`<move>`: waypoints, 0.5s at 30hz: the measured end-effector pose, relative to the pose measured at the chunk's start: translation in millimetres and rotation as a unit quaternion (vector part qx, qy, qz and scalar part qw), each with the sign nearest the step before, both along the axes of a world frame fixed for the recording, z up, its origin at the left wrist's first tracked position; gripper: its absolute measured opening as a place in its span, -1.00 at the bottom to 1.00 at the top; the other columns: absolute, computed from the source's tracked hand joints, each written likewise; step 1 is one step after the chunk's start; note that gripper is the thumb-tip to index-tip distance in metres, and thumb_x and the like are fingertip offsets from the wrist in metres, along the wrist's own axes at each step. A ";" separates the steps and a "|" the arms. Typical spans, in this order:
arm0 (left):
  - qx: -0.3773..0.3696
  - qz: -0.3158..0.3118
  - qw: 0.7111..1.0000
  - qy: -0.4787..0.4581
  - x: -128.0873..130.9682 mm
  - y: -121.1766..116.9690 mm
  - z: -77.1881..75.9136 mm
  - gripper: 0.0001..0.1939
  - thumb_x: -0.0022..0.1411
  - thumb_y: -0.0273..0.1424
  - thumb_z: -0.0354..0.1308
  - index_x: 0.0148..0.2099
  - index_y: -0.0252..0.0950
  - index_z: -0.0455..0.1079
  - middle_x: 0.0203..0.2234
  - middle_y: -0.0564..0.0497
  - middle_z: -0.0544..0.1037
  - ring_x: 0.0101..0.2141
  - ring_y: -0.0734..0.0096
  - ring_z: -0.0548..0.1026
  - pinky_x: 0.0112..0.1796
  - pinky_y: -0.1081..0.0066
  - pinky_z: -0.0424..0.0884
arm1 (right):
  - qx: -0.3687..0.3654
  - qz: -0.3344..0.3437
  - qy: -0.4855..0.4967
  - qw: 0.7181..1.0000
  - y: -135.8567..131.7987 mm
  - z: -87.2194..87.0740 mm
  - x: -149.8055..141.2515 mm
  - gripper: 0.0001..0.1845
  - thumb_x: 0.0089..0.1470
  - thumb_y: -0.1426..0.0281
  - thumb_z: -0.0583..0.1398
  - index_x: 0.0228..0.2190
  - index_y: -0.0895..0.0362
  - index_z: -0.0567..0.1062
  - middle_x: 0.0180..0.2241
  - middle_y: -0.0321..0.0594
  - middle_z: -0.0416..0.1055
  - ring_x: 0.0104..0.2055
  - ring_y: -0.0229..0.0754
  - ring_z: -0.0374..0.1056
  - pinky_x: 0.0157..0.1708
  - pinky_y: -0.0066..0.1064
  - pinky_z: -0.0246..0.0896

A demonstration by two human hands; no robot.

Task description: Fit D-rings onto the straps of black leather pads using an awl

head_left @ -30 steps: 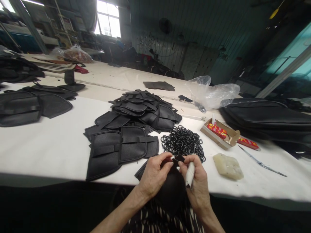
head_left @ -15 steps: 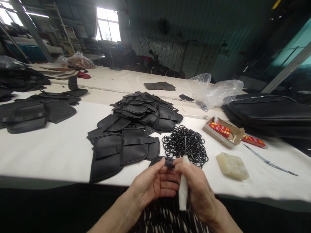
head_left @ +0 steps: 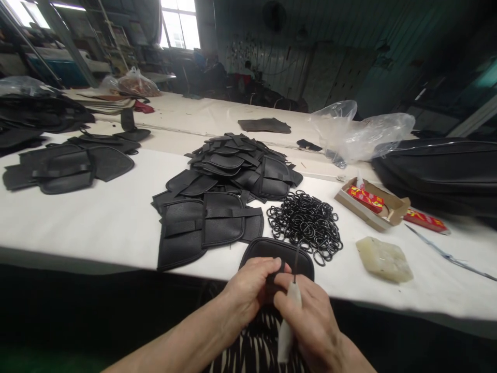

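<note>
A black leather piece [head_left: 256, 248] with a piped, rounded edge lies at the table's front edge, partly hidden by both hands. My left hand [head_left: 256, 285] is closed on its near part, thumb and fingers pinching a dark strap. My right hand [head_left: 310, 311] grips an awl [head_left: 286, 331] by its pale handle, the thin shaft pointing up and away over the piece. The right fingertips meet the left ones at the strap; what lies between them is hidden. Just beyond is a heap of black metal D-rings [head_left: 306, 223]. To the left, similar black pieces [head_left: 223, 220] are piled up.
A yellowish translucent block [head_left: 384, 259] lies right of the rings, near a cardboard box [head_left: 359, 212] holding red packets. A thin blue-grey tool [head_left: 446, 251] is at far right. Clear plastic bags [head_left: 365, 134] and a large black bag [head_left: 435, 171] stand behind. More black pieces [head_left: 66, 168] lie left.
The black piece now shows more fully, lying up over the table edge. Both hands have shifted slightly lower, and the left fingers have curled in around the strap. The view has turned a little left and down.
</note>
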State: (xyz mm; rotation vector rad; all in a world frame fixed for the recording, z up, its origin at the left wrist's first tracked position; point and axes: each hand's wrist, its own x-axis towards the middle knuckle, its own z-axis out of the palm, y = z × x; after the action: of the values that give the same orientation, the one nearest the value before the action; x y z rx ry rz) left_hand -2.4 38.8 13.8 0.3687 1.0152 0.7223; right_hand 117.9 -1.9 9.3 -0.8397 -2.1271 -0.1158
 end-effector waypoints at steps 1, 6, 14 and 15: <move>0.010 0.002 1.000 -0.004 0.5 -3.9 0.0 -0.87 0.00 -0.42 0.23 -0.50 -0.41 0.47 -0.64 0.04 0.46 -0.58 0.52 0.38 -0.51 0.53 0.30 | -0.036 -0.006 0.043 0.998 -2.0 -1.1 0.3 -0.80 0.09 0.65 0.02 -0.40 0.18 0.37 -0.41 -0.07 0.45 -0.45 -0.21 0.37 -0.49 -0.41 0.34; 0.095 -0.007 0.995 -0.018 2.3 -19.9 1.1 -0.80 0.10 -0.33 0.17 -0.42 -0.38 0.47 -0.61 0.08 0.41 -0.57 0.56 0.34 -0.48 0.54 0.30 | -0.129 -0.044 0.215 0.967 -15.3 -16.8 -1.2 -0.78 0.11 0.62 0.04 -0.31 0.10 0.39 -0.28 -0.15 0.45 -0.28 -0.19 0.41 -0.31 -0.39 0.36; 0.124 0.108 0.980 -0.110 9.7 -30.5 -4.0 -0.82 0.10 -0.37 0.18 -0.39 -0.40 0.51 -0.44 -0.07 0.54 -0.32 0.31 0.47 -0.22 0.33 0.40 | -0.227 -0.078 0.340 0.909 -11.9 -17.2 -3.6 -0.83 0.13 0.55 0.09 -0.32 0.06 0.41 -0.27 -0.21 0.41 -0.24 -0.20 0.37 -0.29 -0.44 0.33; 0.120 0.118 0.979 -0.113 9.2 -32.0 -5.5 -0.82 0.09 -0.36 0.19 -0.39 -0.40 0.51 -0.42 -0.09 0.55 -0.30 0.27 0.47 -0.20 0.30 0.40 | -0.238 -0.084 0.343 0.905 -10.9 -16.3 -4.6 -0.84 0.14 0.55 0.08 -0.34 0.06 0.40 -0.28 -0.22 0.41 -0.25 -0.22 0.36 -0.31 -0.46 0.32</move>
State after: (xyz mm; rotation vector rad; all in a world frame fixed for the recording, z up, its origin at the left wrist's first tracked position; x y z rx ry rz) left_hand 6.9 6.8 8.3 0.3669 0.7639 1.0820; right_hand 113.3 -12.7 -7.0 -1.1400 -1.4172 0.5598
